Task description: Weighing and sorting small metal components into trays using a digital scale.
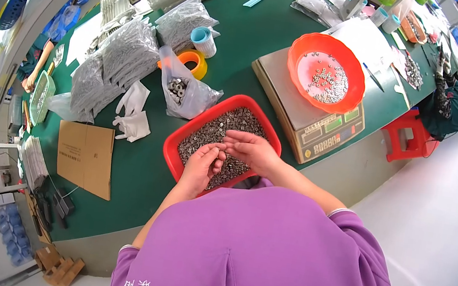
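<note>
A red plastic tray (170,147) full of small metal nuts (200,137) sits right in front of me on the green table. Both my hands hover over it, their fingertips meeting above the nuts. The fingers of my left hand (202,165) are curled in a pinch; whatever lies between them is too small to make out. My right hand (254,150) reaches in with its fingers stretched out toward the left fingertips. To the right, a scalloped orange-red basin (297,52) with loose nuts in it stands on a weighing scale (325,135).
Beyond the tray lie a plastic bag of metal parts (188,98), yellow tape roll (198,62) and white gloves (135,111). Stacked plastic packets (127,54) and a cardboard sheet (85,151) are at left. One co-worker (456,106) sits at far right; another's arm (35,70) shows at left.
</note>
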A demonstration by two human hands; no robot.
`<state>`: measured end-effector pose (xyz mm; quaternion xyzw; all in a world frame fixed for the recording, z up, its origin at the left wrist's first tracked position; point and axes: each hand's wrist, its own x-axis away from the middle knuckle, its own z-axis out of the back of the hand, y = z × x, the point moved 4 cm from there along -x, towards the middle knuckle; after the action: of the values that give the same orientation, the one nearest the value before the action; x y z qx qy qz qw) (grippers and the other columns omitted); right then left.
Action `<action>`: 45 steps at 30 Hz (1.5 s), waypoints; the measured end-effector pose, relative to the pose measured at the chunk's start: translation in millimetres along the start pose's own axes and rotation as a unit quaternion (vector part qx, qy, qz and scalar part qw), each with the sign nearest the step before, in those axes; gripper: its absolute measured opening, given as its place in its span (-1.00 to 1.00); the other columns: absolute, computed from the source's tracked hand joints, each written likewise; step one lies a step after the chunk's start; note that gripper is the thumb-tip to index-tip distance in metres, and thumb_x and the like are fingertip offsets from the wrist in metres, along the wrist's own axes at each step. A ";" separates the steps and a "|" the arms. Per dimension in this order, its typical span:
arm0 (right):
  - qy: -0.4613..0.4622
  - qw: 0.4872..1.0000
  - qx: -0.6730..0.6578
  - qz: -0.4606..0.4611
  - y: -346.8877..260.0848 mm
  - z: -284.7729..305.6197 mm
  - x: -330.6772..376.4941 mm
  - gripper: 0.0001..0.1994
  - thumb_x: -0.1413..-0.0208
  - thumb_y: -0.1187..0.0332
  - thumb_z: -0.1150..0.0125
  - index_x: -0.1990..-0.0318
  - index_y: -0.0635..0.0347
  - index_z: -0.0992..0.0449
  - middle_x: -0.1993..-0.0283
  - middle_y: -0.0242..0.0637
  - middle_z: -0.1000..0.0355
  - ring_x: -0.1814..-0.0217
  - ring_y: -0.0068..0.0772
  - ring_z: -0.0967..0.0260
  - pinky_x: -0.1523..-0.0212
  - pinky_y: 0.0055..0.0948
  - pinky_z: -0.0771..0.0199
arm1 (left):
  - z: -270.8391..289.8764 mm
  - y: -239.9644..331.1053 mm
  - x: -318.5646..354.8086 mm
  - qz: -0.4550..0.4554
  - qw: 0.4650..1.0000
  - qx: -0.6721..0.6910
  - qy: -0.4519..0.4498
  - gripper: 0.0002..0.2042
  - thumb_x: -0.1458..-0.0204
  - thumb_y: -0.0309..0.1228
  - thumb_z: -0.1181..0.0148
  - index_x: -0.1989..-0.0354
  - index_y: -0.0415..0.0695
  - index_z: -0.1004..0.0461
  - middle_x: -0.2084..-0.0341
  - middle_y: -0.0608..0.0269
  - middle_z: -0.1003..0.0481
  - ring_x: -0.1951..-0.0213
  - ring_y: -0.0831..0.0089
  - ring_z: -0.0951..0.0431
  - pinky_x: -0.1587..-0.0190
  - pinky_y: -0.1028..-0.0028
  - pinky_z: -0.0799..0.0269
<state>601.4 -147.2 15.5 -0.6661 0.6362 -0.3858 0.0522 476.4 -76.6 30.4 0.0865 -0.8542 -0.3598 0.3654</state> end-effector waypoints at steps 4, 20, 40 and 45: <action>0.064 0.963 0.196 0.176 -80.4 3.8 20.4 -0.69 0.03 0.62 0.02 0.06 0.36 -0.36 0.20 -0.27 -0.40 0.13 -0.49 -0.35 0.08 -0.48 -0.39 | 2.8 1.2 0.5 0.038 0.997 0.065 -0.008 -0.79 -0.11 -0.47 0.15 0.11 -0.18 -0.33 0.39 0.32 -0.40 0.41 0.65 -0.37 0.34 0.68 -0.34; 0.006 1.000 0.030 -0.004 -26.5 -6.8 -0.2 -0.47 -0.21 0.03 0.40 -0.08 0.32 -0.22 0.06 -0.14 -0.35 0.10 -0.29 -0.30 -0.01 -0.23 -0.25 | -19.5 6.1 5.7 0.036 0.996 -0.056 -0.061 -0.73 -0.10 -0.45 0.14 0.04 -0.20 -0.31 0.47 0.41 -0.38 0.50 0.70 -0.31 0.42 0.71 -0.25; -0.058 0.983 -0.122 -0.126 21.0 -3.7 0.4 -0.51 -0.20 0.08 0.39 -0.06 0.31 -0.22 0.11 -0.23 -0.32 0.05 -0.33 -0.27 -0.04 -0.31 -0.22 | -14.6 0.7 5.5 0.049 0.993 -0.075 -0.073 -0.71 -0.08 -0.48 0.22 0.02 -0.22 -0.25 0.57 0.43 -0.32 0.60 0.72 -0.22 0.57 0.74 -0.11; -0.026 0.984 -0.116 -0.129 19.1 -8.7 3.0 -0.51 -0.20 0.08 0.37 -0.06 0.31 -0.21 0.03 -0.18 -0.30 -0.01 -0.28 -0.26 -0.03 -0.29 -0.23 | -14.9 0.5 6.1 0.030 0.991 -0.112 -0.070 -0.71 -0.09 -0.47 0.24 0.01 -0.21 -0.24 0.60 0.44 -0.29 0.65 0.72 -0.14 0.61 0.74 -0.05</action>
<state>580.6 -149.7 12.2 -0.7538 0.5842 -0.2950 -0.0592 482.4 -87.0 41.2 -0.0061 -0.8342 -0.4470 0.3229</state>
